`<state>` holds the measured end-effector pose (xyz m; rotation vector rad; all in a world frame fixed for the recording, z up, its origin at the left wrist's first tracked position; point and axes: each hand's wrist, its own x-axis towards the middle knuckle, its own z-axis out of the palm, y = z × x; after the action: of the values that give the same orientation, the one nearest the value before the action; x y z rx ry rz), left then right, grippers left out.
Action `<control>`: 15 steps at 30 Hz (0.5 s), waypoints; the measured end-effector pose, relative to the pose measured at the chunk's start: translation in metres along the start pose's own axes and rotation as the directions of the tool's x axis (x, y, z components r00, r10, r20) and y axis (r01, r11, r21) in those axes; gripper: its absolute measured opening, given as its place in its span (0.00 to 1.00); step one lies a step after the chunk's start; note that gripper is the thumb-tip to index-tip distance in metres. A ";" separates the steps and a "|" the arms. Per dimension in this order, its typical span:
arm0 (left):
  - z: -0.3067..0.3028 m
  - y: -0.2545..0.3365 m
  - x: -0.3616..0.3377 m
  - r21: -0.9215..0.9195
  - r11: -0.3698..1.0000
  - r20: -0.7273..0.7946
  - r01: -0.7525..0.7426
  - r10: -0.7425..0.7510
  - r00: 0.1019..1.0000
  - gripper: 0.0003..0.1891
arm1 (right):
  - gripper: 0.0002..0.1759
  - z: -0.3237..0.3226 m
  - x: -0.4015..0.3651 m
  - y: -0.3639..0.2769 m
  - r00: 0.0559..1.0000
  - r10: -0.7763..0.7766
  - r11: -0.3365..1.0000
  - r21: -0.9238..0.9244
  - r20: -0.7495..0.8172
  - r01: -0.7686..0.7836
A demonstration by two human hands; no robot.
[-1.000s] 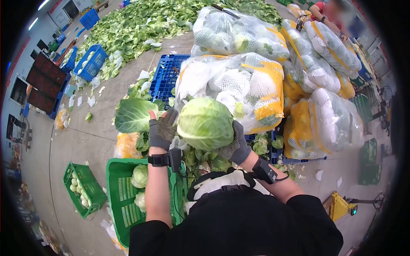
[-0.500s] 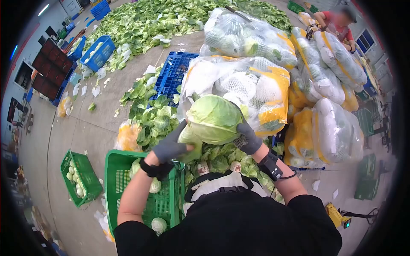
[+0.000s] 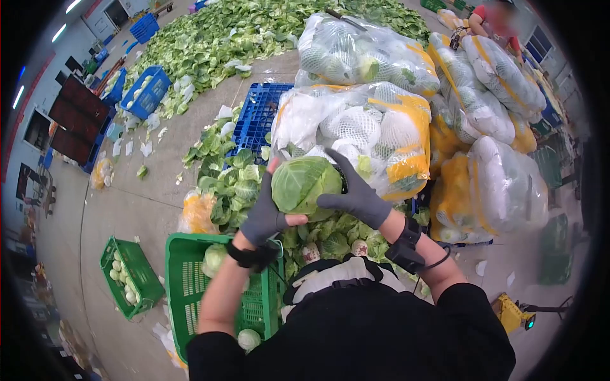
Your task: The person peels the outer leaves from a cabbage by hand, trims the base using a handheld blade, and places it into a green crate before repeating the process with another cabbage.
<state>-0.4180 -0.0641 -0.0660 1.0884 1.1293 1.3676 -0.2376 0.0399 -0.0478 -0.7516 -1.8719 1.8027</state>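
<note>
A round green cabbage (image 3: 305, 185) sits between my two gloved hands, in front of my body. My left hand (image 3: 264, 213) wraps its left side, with the thumb under its lower edge. On the other side, my right hand (image 3: 357, 195) grips it, thumb across the front and fingers reaching over the top. Both gloves are grey, and a black device is strapped to each wrist. Loose cabbage leaves (image 3: 337, 240) lie on the floor below, around my shoes. Just beyond the cabbage is a clear bag (image 3: 356, 130) of net-wrapped cabbages.
A green crate (image 3: 180, 279) with a few cabbages stands at my left; a smaller green crate (image 3: 147, 289) is farther left. More filled bags (image 3: 502, 184) are stacked at right. A blue pallet (image 3: 257, 117) and a large leaf pile (image 3: 254, 32) lie ahead. One person (image 3: 495, 25) works far right.
The cabbage has turned and come slightly lower. The loose outer leaf that hung at its lower left by my left hand no longer shows there. Both hands have shifted around the head.
</note>
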 end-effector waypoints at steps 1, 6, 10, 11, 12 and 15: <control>0.009 -0.002 0.001 -0.095 0.993 -0.056 -0.064 0.058 0.997 0.62 | 0.49 -0.001 0.001 0.005 0.994 -0.112 0.991 0.076 -0.017 0.113; 0.033 -0.015 0.001 -0.121 0.964 -0.217 -0.235 0.205 0.954 0.58 | 0.36 0.005 0.003 0.012 0.977 0.123 0.404 0.890 0.175 -0.211; 0.044 -0.019 0.002 -0.061 0.962 -0.287 -0.267 0.239 0.928 0.52 | 0.35 0.001 -0.002 0.013 0.996 0.076 0.649 0.756 0.050 -0.088; 0.045 -0.022 0.002 -0.001 0.953 -0.336 -0.301 0.284 0.898 0.50 | 0.36 0.002 -0.004 0.012 0.997 0.064 0.646 0.759 0.053 -0.082; 0.045 -0.023 0.002 0.062 0.941 -0.380 -0.332 0.330 0.864 0.49 | 0.36 0.001 -0.004 0.013 0.996 0.064 0.645 0.759 0.057 -0.085; 0.040 -0.010 0.007 0.322 0.887 -0.427 -0.332 0.449 0.785 0.41 | 0.38 -0.002 -0.007 0.014 0.999 0.037 0.594 0.803 0.034 -0.049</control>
<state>-0.3775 -0.0537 -0.0693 1.2259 1.5174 1.9646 -0.2294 0.0373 -0.0609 -0.4163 -0.8127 2.3736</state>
